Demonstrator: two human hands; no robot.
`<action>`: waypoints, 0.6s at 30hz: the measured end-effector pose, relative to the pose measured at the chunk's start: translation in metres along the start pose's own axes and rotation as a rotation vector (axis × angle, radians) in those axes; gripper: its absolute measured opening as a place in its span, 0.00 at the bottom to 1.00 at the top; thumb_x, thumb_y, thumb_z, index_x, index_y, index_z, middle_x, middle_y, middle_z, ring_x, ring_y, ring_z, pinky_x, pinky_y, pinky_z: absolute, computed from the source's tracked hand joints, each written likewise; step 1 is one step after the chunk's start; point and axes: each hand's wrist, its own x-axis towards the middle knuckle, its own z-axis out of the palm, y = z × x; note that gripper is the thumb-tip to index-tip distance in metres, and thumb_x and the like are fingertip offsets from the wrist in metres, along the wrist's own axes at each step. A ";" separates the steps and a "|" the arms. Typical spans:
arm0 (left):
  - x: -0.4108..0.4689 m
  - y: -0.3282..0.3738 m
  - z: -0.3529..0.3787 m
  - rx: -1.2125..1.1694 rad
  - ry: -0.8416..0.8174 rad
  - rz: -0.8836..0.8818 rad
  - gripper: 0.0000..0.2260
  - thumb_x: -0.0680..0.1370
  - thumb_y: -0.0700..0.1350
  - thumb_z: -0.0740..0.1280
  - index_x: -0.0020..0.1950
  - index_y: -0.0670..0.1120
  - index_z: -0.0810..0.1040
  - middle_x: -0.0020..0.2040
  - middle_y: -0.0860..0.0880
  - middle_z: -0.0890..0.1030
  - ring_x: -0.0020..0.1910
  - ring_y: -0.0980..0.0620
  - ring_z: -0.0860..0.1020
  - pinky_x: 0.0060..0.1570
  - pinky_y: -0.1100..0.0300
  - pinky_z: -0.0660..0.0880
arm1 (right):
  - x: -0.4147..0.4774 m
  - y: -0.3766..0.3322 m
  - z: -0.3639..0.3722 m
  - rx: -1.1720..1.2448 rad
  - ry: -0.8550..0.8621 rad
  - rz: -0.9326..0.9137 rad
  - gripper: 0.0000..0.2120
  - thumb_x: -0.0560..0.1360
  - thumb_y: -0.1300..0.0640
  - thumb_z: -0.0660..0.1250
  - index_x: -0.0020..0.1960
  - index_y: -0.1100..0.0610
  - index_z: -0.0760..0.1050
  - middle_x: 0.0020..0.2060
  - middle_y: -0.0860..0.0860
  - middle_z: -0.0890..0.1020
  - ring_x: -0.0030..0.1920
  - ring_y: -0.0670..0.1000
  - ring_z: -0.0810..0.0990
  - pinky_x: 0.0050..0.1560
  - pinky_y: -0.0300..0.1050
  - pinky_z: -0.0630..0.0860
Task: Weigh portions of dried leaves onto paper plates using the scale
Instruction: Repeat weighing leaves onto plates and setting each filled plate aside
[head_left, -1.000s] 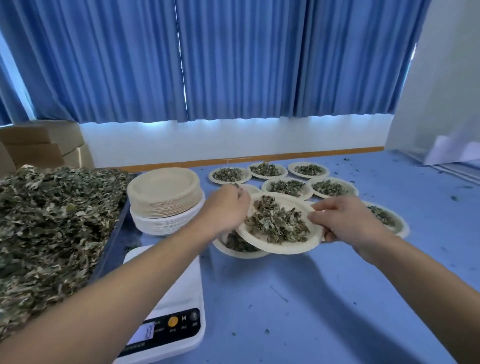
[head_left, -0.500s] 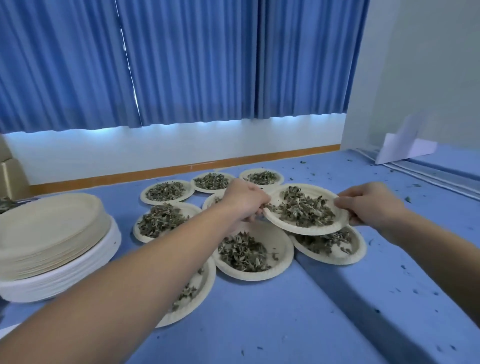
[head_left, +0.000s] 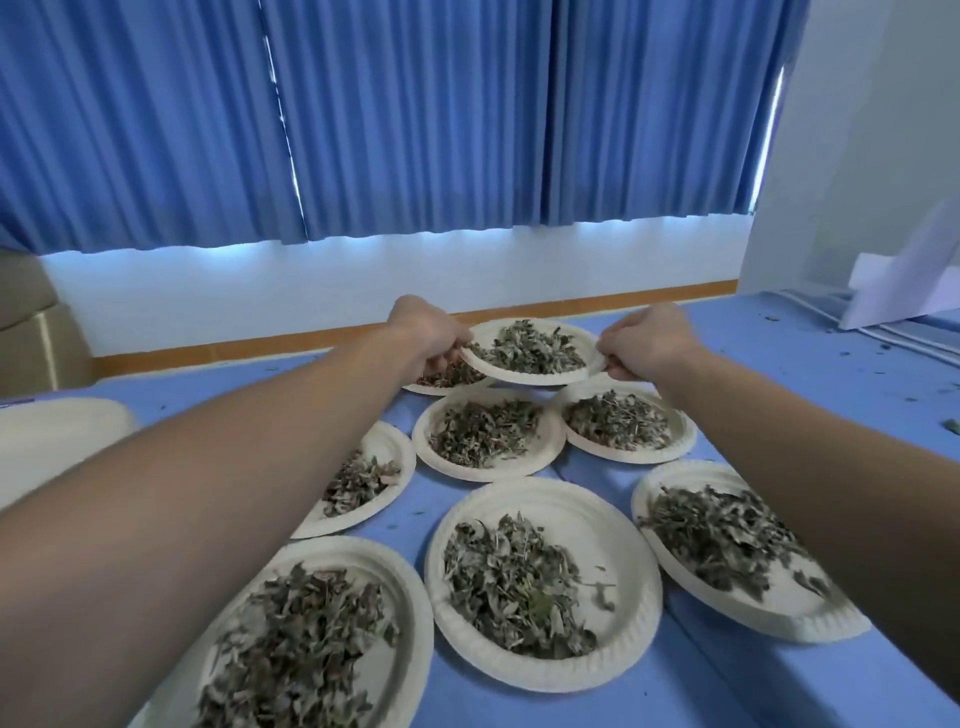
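Both hands carry one paper plate (head_left: 540, 375) heaped with dried leaves (head_left: 530, 347), held just above the far end of the blue table. My left hand (head_left: 428, 328) pinches its left rim and my right hand (head_left: 644, 340) pinches its right rim. It hovers over the edge of another filled plate (head_left: 441, 384). Several more filled plates lie nearer, among them the middle plate (head_left: 540, 670) and the right plate (head_left: 753, 618). The scale is out of view.
A blurred stack of empty plates (head_left: 57, 441) sits at the left edge. Cardboard boxes (head_left: 31, 332) stand at the far left by the wall. Blue curtains hang behind. Leaf crumbs dot the blue table (head_left: 857, 395); white paper (head_left: 914, 280) lies at the far right.
Both hands have carried the filled plate farther away, past the other plates to the far end of the table. The view has leaned forward, so the nearer plates now fill the foreground.
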 end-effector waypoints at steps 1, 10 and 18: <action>0.009 -0.002 0.000 0.008 0.005 -0.003 0.05 0.75 0.35 0.74 0.41 0.36 0.81 0.27 0.44 0.77 0.22 0.52 0.71 0.23 0.62 0.67 | 0.008 -0.001 0.008 -0.042 0.009 -0.027 0.07 0.78 0.68 0.68 0.53 0.71 0.82 0.34 0.60 0.82 0.34 0.56 0.79 0.50 0.57 0.83; 0.061 -0.032 0.027 0.193 0.001 -0.036 0.08 0.75 0.38 0.76 0.39 0.36 0.80 0.29 0.41 0.79 0.22 0.49 0.71 0.24 0.61 0.67 | 0.063 0.028 0.050 -0.325 0.055 -0.048 0.10 0.78 0.63 0.69 0.56 0.68 0.83 0.50 0.65 0.86 0.43 0.55 0.83 0.54 0.61 0.83; 0.042 -0.023 0.016 0.356 0.034 0.128 0.08 0.77 0.40 0.68 0.40 0.41 0.73 0.35 0.45 0.73 0.33 0.46 0.69 0.32 0.56 0.67 | 0.044 0.012 0.046 -0.384 0.132 -0.119 0.11 0.77 0.67 0.65 0.56 0.68 0.83 0.49 0.64 0.85 0.44 0.60 0.84 0.48 0.58 0.84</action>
